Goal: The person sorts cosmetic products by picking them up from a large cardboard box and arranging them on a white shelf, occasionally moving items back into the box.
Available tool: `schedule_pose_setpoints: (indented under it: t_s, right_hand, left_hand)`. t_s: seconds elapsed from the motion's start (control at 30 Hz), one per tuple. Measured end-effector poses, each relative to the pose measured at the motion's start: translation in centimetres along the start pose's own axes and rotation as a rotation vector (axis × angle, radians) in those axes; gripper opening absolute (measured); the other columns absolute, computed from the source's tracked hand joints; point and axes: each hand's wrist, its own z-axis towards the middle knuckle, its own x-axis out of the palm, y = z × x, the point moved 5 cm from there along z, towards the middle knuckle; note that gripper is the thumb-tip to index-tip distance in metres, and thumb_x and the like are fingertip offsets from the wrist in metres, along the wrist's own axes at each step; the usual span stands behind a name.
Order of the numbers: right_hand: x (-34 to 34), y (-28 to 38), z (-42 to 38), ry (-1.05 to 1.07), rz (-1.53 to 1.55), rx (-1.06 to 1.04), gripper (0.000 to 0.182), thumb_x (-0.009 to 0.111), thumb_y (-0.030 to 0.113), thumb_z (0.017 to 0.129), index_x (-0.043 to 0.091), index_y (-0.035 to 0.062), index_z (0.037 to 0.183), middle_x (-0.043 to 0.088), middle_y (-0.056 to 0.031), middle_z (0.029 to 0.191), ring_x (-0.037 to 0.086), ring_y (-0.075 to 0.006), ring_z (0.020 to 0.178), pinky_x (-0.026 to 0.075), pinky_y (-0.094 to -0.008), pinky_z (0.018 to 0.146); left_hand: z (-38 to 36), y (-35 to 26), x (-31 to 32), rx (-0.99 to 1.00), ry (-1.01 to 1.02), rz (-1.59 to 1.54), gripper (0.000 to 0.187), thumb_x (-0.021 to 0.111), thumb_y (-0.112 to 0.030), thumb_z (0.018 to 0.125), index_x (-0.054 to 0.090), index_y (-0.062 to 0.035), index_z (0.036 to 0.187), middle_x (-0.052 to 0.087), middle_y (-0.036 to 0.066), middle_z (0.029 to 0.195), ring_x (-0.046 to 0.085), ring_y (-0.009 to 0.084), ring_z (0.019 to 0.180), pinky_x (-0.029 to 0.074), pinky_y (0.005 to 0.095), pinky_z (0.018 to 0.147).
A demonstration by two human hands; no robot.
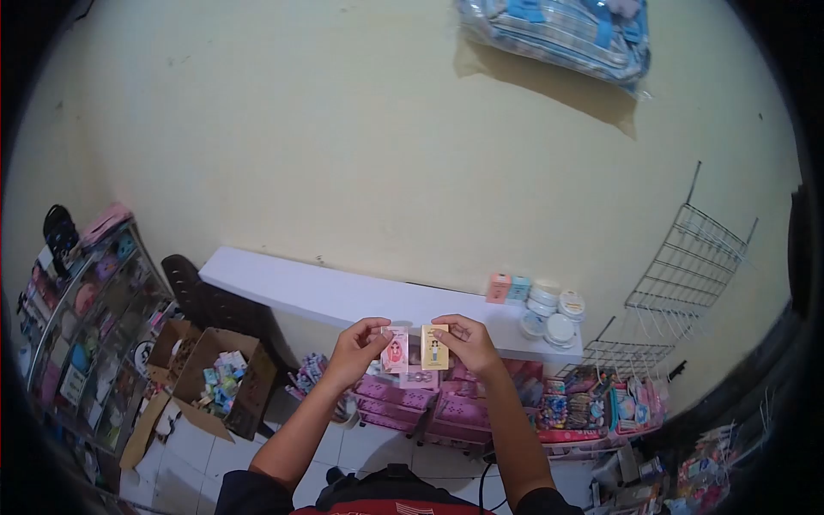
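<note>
My left hand [354, 352] is closed on a small pink box [395, 352] with a cartoon figure printed on its front. Beside it, my right hand [470, 345] grips a small yellow box [434, 350], also with a printed figure. Both boxes are held upright with a narrow gap between them, in front of the white shelf [343, 292]. On that shelf's right end stand an orange box [498, 288] and a teal box [518, 290], next to several stacked white round tubs [560, 330].
Pink patterned drawers [390, 403] sit below the shelf. An open carton [225, 382] of small boxes stands left, near a glass display case [94, 343]. Wire racks [687, 257] hang on the right wall; a plastic-wrapped plaid bag [558, 39] hangs above.
</note>
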Motion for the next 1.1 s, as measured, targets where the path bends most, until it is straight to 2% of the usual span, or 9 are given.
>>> schedule_pose_setpoints:
  t_s: [0.1,0.23,0.43,0.6,0.73,0.9,1.1]
  right_hand:
    - [3.8,-0.6,1.1,0.04,0.074,-0.004,0.025,0.068,0.008,0.097,0.065,-0.0041,0.119,0.069,-0.0058,0.104,0.064,-0.0103,0.098,0.054,-0.0257,0.082]
    - [9.7,-1.2,2.4,0.097,0.107,0.015,0.024,0.067,0.01,0.098,0.065,-0.0023,0.119,0.069,-0.0061,0.104,0.064,-0.0092,0.095,0.053,-0.0244,0.08]
    - [20.5,-2.8,4.5,0.159,0.161,0.045,0.023,0.064,0.008,0.099,0.065,-0.0033,0.119,0.07,-0.0079,0.105,0.065,-0.0107,0.094,0.054,-0.025,0.081]
    - [28.8,-3.5,6.5,0.232,0.174,0.027,0.023,0.063,0.007,0.099,0.064,-0.0047,0.119,0.07,-0.0081,0.105,0.066,-0.0112,0.093,0.055,-0.0258,0.08]
    - [34.8,-4.6,7.8,0.275,0.228,0.084,0.024,0.062,0.009,0.101,0.065,-0.0056,0.119,0.07,-0.0096,0.106,0.067,-0.0128,0.094,0.056,-0.0264,0.081]
    - [41.4,-5.9,8.9,0.338,0.259,0.148,0.026,0.06,0.011,0.102,0.066,-0.0066,0.121,0.07,-0.0121,0.108,0.069,-0.0153,0.094,0.058,-0.0283,0.079]
    - [46.4,-6.6,10.1,0.461,0.326,0.272,0.03,0.056,0.011,0.103,0.064,-0.0091,0.124,0.07,-0.0152,0.109,0.07,-0.0188,0.095,0.061,-0.0326,0.081]
  left_hand:
    - [-2.3,-0.5,-4.0,-0.038,-0.066,0.058,0.033,0.069,-0.013,0.097,0.061,0.0021,0.126,0.069,0.005,0.104,0.065,0.0083,0.09,0.054,0.0237,0.075]
    - [-5.6,-0.6,-9.7,-0.082,-0.17,0.019,0.033,0.069,-0.014,0.097,0.061,0.0016,0.125,0.068,0.004,0.102,0.065,0.0088,0.091,0.055,0.0251,0.075]
    - [-10.3,-1.3,-18.9,-0.046,-0.289,-0.05,0.033,0.069,-0.015,0.097,0.062,0.0003,0.125,0.068,0.004,0.102,0.064,0.0076,0.087,0.054,0.0241,0.072]
    - [-13.6,-2.1,-26.9,0.036,-0.367,-0.078,0.029,0.069,-0.011,0.097,0.063,-0.0001,0.122,0.067,0.003,0.101,0.064,0.0082,0.088,0.053,0.0229,0.076]
    - [-17.1,-5.4,-30.9,-0.046,-0.48,-0.044,0.028,0.069,-0.01,0.096,0.063,0.0002,0.122,0.066,0.003,0.101,0.063,0.0083,0.09,0.052,0.023,0.079]
    - [-19.9,-4.7,-37.3,-0.038,-0.532,-0.025,0.029,0.069,-0.01,0.096,0.063,0.0008,0.122,0.066,0.004,0.103,0.064,0.0092,0.092,0.053,0.0243,0.081]
    - [-21.8,-5.1,-41.1,-0.026,-0.638,-0.029,0.028,0.069,-0.009,0.096,0.063,0.0001,0.122,0.067,0.005,0.102,0.065,0.0097,0.09,0.054,0.0256,0.081]
